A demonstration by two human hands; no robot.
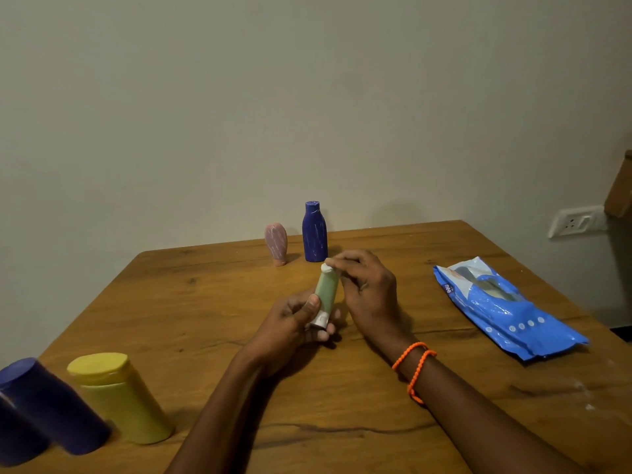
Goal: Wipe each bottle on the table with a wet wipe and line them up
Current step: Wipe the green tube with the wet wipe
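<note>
Green bottle (326, 291) above wooden table (212, 302); plain wall (307, 97) behind; wipe perhaps hidden.

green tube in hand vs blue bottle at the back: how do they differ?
The green tube is slim, pale and tilted, gripped low by the left hand and pinched at its white tip by the right hand. The blue bottle is wider, dark, scratched white, and stands upright, untouched, on the table.

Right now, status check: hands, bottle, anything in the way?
Left hand grips green tube at its base. Right hand pinches a white wad at its top. Pink bottle, blue bottle stand behind, apart. Nothing blocking.
</note>
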